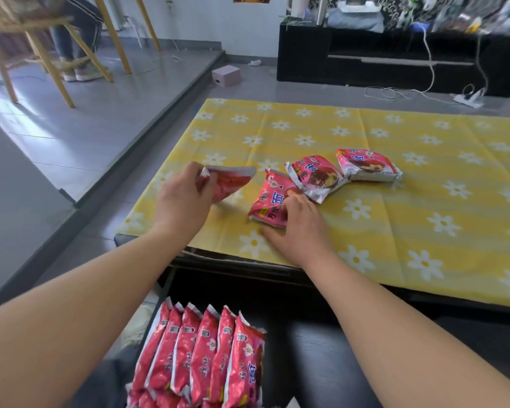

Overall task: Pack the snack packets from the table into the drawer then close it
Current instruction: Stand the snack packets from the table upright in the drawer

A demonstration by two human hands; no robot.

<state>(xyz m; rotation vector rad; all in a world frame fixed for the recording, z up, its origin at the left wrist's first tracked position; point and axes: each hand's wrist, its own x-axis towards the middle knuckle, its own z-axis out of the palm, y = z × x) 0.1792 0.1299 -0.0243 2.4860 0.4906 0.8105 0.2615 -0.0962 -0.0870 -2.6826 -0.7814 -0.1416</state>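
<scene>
Two hands are working at the near left corner of the table [147, 247]. On the left hand [183, 198], fingers [192, 172] and thumb are pinching the silver end seam of a lifted packet [228, 182], which is hanging tilted just above the yellow daisy tablecloth [424, 187]. On the right hand [299, 228], fingers [292, 198] are curling over the near corner of a second packet [267, 201] lying flat, with the thumb stretching along the cloth at its near edge. Just beyond it, two more packets [317, 178] are lying side by side, the nearer one touching the second packet. Below the table edge, the drawer [301, 343] is standing open, with six stored packets [200, 348] standing upright in a row at its left side.
</scene>
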